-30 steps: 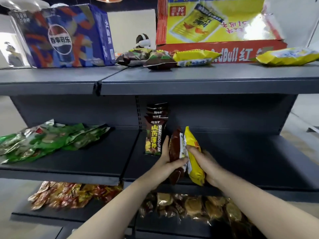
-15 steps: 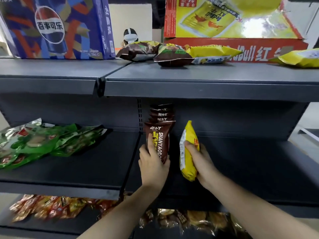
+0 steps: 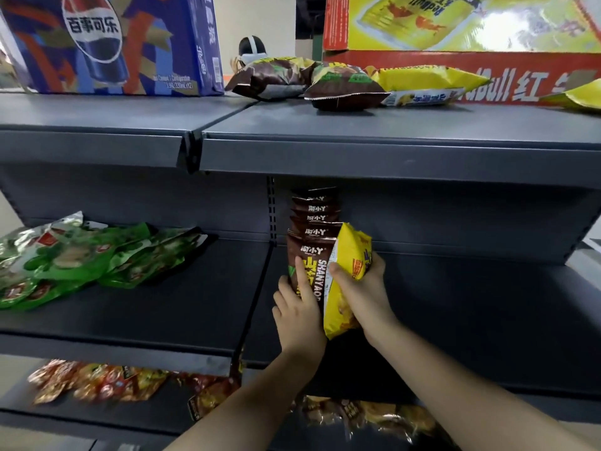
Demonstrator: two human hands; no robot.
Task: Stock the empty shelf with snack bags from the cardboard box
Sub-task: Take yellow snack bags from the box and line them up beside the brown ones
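A row of several brown snack bags (image 3: 313, 222) stands upright on the dark middle shelf (image 3: 471, 307), just right of the shelf divider. My left hand (image 3: 300, 315) presses flat against the front brown bag, fingers straight. My right hand (image 3: 361, 288) grips a yellow snack bag (image 3: 348, 255) held upright and touching the right side of the brown row. The red and yellow cardboard box (image 3: 455, 70) sits on the top shelf at the right.
On the top shelf lie brown bags (image 3: 338, 86), yellow bags (image 3: 429, 83) and a blue Pepsi carton (image 3: 110, 43). Green bags (image 3: 81, 258) are piled on the left half of the middle shelf. Orange and gold bags (image 3: 97, 382) fill the shelf below.
My right hand has brought the yellow bag up and left against the brown row. My left hand slid a little up the front brown bag. The camera moved closer.
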